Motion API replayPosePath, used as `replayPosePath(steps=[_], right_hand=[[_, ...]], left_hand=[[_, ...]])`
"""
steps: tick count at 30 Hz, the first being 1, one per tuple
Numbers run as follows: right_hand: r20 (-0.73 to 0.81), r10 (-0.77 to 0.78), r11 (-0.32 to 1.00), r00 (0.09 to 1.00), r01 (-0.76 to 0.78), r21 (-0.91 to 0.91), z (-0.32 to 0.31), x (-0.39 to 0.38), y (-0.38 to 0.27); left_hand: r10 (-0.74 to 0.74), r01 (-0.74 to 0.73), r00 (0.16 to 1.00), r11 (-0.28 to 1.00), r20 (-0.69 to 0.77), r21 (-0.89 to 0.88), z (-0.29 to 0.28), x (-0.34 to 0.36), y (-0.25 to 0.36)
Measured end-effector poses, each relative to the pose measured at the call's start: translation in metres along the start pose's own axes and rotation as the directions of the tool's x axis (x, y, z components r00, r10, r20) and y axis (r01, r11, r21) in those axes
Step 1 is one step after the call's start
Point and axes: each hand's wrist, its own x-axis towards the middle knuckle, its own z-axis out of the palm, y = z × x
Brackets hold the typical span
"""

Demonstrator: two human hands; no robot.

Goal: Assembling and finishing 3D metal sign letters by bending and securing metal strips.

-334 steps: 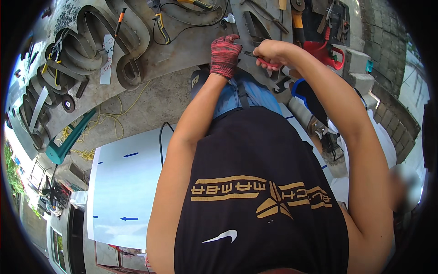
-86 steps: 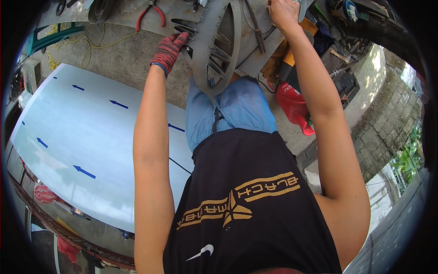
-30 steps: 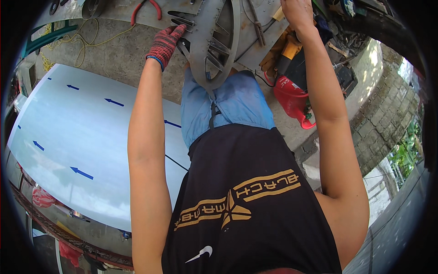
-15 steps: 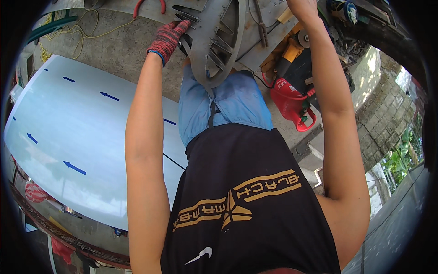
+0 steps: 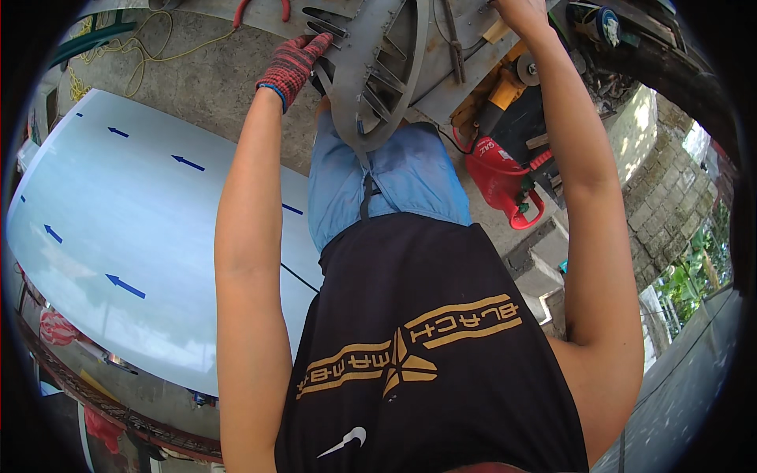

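Note:
A curved grey metal frame (image 5: 352,102), with an oval outline and several short fins across it, lies at the edge of the metal-topped table (image 5: 441,96), its pointed end toward my body. My left hand (image 5: 295,69), in a red and black knitted glove, is closed on the frame's left side, fingertips over the metal beside the fins. My right hand (image 5: 522,14) is bare and reaches over the table's far right part. Its fingers look curled, but the picture's upper edge cuts them off, so what they hold is hidden. A thin rusty metal bar (image 5: 455,47) lies between the frame and my right hand.
Red-handled pliers (image 5: 264,6) lie at the table's far left. Right of the table are a yellow angle grinder (image 5: 505,93) with a disc and a red plastic jug (image 5: 498,183). A large pale-blue panel (image 5: 150,236) with blue arrows fills the left. Yellow cord (image 5: 142,51) trails across the concrete.
Very little differs. My right arm has shifted slightly to the right, and the whole view has moved a touch. My left hand keeps its place on the metal frame.

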Motion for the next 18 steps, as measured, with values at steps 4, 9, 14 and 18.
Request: replayPosePath(steps=[4,9,14,18], right_hand=[[-0.292,-0.125,0.647,0.948,0.301,0.700,0.021,-0.003,0.035],[-0.016,0.022,0.999,1.000,-0.023,-0.026,0.010,0.002,0.001],[-0.003,0.033,0.999,0.999,-0.033,0.031,0.028,0.004,0.006],[-0.054,0.015,0.999,0.998,-0.013,0.045,0.013,-0.003,-0.013]], left_hand=[[0.021,-0.021,1.000,1.000,0.019,-0.016,0.004,0.004,0.003],[-0.010,0.010,1.000,1.000,0.010,-0.004,0.000,-0.007,0.007],[-0.010,0.010,1.000,1.000,0.013,0.006,0.001,-0.006,0.010],[-0.005,0.005,1.000,1.000,-0.014,-0.006,0.001,-0.009,0.007]])
